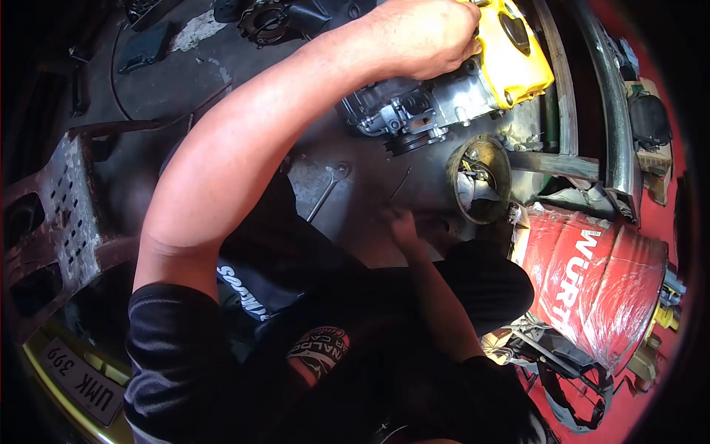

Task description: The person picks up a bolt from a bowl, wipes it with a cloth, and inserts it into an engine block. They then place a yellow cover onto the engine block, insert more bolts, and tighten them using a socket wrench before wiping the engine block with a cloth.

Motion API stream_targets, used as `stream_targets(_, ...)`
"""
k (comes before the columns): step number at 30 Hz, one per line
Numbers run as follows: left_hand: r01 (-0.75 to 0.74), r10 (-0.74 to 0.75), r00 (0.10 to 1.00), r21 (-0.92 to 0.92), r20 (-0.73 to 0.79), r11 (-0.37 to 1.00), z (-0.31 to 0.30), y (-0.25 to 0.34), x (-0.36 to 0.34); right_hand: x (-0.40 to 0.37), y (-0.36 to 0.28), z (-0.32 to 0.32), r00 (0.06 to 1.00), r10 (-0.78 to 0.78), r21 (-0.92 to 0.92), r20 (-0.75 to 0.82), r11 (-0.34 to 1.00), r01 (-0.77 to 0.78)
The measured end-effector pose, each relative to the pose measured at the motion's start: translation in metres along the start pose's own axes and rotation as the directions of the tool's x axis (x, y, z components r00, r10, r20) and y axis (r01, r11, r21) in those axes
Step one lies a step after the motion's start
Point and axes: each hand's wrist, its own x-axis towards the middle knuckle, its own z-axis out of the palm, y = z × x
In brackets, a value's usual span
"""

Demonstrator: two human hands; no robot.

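My left hand [436,37] reaches across to the yellow cover [529,70] on an engine [458,100]; its fingers are curled at the cover's edge, and what they grip is hidden. Lower down in shade, my right hand [403,228] has its fingers drawn together over the dark work surface, with any held item too dim to make out. A thin rod-like tool [401,183] lies just beyond those fingers. The engine's pulley [409,140] faces toward me. To the right of my right hand stands a round metal container [456,181] with small parts inside.
A wrench [328,194] lies left of my right hand. At the right are metal frame bars [555,164] and a red plastic-wrapped drum [569,277]. Dark parts [266,22] sit at the top. A perforated metal piece [66,200] and a licence plate [83,379] are at the left.
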Motion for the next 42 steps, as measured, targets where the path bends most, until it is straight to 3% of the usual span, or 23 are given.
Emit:
stream_targets(2, -0.283, 0.222, 0.953, 0.335, 0.208, 0.899, 0.024, -0.010, 0.009, -0.024, -0.015, 0.030, 0.992, -0.123, -0.236, -0.006, 0.964, 0.118)
stream_targets(3, -0.429, 0.296, 0.894, 0.455, 0.335, 0.780, 0.030, -0.011, 0.011, -0.028, -0.030, 0.028, 0.997, -0.056, -0.331, 0.044, 0.941, 0.067)
stream_targets(5, -0.066, 0.028, 0.960, 0.127, 0.278, 0.990, 0.029, -0.011, 0.016, -0.033, -0.055, 0.020, 0.988, 0.098, -0.517, 0.124, 0.855, -0.020)
stream_targets(6, 0.134, -0.114, 0.950, -0.050, 0.290, 0.990, 0.026, -0.011, 0.020, -0.031, -0.047, 0.016, 0.999, 0.001, -0.439, 0.047, 0.898, 0.020)
stream_targets(8, 0.264, -0.231, 0.924, -0.071, 0.304, 0.962, 0.013, -0.006, 0.026, -0.020, -0.019, -0.002, 0.976, -0.178, -0.292, -0.126, 0.947, 0.135)
stream_targets(10, 0.340, -0.304, 0.891, -0.052, 0.338, 0.939, 0.000, -0.003, 0.031, -0.005, 0.006, -0.028, 0.974, -0.114, -0.347, -0.194, 0.937, 0.041)
stream_targets(11, 0.308, -0.268, 0.902, -0.069, 0.339, 0.949, -0.001, -0.004, 0.032, 0.000, 0.012, -0.036, 0.970, -0.084, -0.371, -0.227, 0.929, -0.006)
stream_targets(14, 0.298, -0.254, 0.882, -0.052, 0.397, 0.953, 0.005, -0.008, 0.034, 0.000, 0.002, -0.042, 0.955, -0.033, -0.209, -0.295, 0.977, -0.031)
stream_targets(17, 0.349, -0.300, 0.870, -0.059, 0.390, 0.935, 0.002, -0.009, 0.039, -0.001, -0.030, -0.036, 0.940, -0.121, -0.083, -0.319, 0.992, 0.099)
stream_targets(20, 0.304, -0.256, 0.892, -0.076, 0.373, 0.950, 0.003, -0.005, 0.040, 0.005, -0.070, -0.032, 0.864, -0.333, -0.047, -0.378, 0.939, 0.342)
stream_targets(22, 0.362, -0.312, 0.874, -0.070, 0.372, 0.930, 0.000, 0.002, 0.040, -0.009, -0.128, -0.038, 0.931, -0.087, 0.109, -0.356, 0.985, 0.134)
stream_targets(27, 0.237, -0.206, 0.881, -0.021, 0.426, 0.971, 0.001, -0.002, 0.044, -0.007, -0.189, -0.070, 0.807, -0.318, 0.224, -0.498, 0.851, 0.474)
stream_targets(30, 0.325, -0.277, 0.864, -0.045, 0.420, 0.945, 0.003, 0.003, 0.046, -0.013, -0.241, -0.084, 0.696, -0.405, 0.227, -0.593, 0.745, 0.627)
stream_targets(32, 0.380, -0.330, 0.821, -0.013, 0.465, 0.925, 0.002, 0.005, 0.052, -0.019, -0.277, -0.086, 0.536, -0.552, 0.002, -0.640, 0.695, 0.719)
stream_targets(34, 0.407, -0.348, 0.803, -0.020, 0.484, 0.913, -0.005, 0.006, 0.054, -0.027, -0.310, -0.087, 0.497, -0.622, -0.201, -0.605, 0.723, 0.660)
stream_targets(37, 0.435, -0.367, 0.800, -0.038, 0.474, 0.899, -0.011, 0.007, 0.051, -0.020, -0.347, -0.092, 0.289, -0.812, -0.554, -0.507, 0.564, 0.612)
stream_targets(38, 0.465, -0.408, 0.784, -0.007, 0.468, 0.885, -0.007, 0.009, 0.050, -0.011, -0.354, -0.092, 0.295, -0.823, -0.565, -0.485, 0.553, 0.612)
stream_targets(39, 0.477, -0.415, 0.847, -0.132, 0.333, 0.869, -0.006, 0.013, 0.039, -0.002, -0.360, -0.092, 0.302, -0.833, -0.575, -0.463, 0.542, 0.613)
stream_targets(40, 0.466, -0.413, 0.853, -0.107, 0.318, 0.879, 0.004, 0.010, 0.037, 0.007, -0.367, -0.091, 0.308, -0.843, -0.585, -0.441, 0.530, 0.614)
stream_targets(42, 0.430, -0.393, 0.890, -0.138, 0.233, 0.892, 0.011, 0.005, 0.028, 0.007, -0.388, -0.090, 0.519, -0.756, -0.601, -0.398, 0.643, 0.475)
